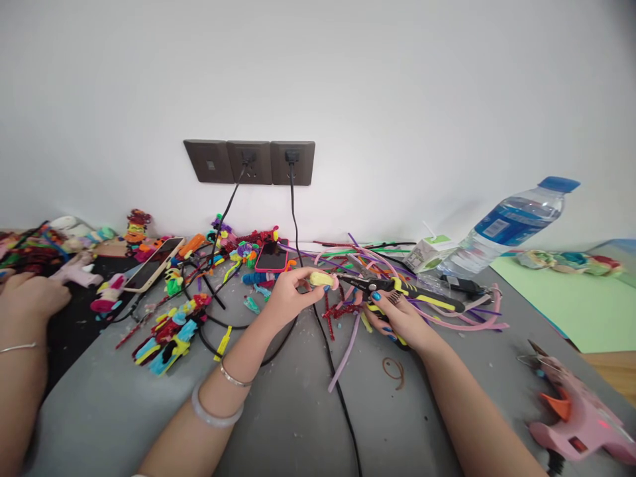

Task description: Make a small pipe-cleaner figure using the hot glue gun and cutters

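Note:
My left hand (295, 291) pinches a small pale-yellow fuzzy piece (320, 279) with a pink end, perhaps bent pipe cleaner. My right hand (400, 319) is wrapped round black-and-yellow pliers (377, 285), whose jaws point left at the fuzzy piece. Whether the jaw tips touch it I cannot tell. Beneath and behind both hands lie loose pipe cleaners (348, 374) in lilac, pink, red and purple.
A pink glue gun (576, 417) lies at the right, near green paper (561, 298). A water bottle (517, 225) stands behind. Black cables (342, 397) cross the grey table (278, 424). Phones (156, 265) and pipe-cleaner figures (173, 341) are at left, beside another person's hand (30, 301).

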### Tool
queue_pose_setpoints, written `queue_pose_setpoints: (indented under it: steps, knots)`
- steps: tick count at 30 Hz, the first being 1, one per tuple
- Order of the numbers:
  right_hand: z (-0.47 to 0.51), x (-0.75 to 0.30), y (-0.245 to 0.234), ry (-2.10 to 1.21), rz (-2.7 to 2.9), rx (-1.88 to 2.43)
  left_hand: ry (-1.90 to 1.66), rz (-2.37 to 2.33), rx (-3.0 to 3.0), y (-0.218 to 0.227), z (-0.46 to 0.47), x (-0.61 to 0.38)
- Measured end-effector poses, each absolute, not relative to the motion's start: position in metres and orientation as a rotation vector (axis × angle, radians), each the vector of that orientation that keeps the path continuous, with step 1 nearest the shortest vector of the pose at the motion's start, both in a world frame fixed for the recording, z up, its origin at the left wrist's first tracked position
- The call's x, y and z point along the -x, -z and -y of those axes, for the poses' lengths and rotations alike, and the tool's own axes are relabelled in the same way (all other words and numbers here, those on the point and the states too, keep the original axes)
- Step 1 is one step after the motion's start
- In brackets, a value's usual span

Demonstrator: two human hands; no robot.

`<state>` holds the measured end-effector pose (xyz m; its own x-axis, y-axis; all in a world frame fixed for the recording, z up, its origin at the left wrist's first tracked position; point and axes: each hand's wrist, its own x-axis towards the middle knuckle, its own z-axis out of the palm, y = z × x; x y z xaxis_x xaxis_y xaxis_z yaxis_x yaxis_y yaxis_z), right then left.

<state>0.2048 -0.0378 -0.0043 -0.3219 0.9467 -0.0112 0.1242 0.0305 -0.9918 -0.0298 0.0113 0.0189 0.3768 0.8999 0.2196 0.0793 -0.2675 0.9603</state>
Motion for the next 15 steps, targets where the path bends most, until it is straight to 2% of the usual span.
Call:
queue_pose_setpoints:
  steps: [15]
  knots:
    - [0.0392,-0.2054,0.0037,-1.369,1.586,1.142,-1.061,-0.909,-1.631,-0.0218,-0.0103,0.0291]
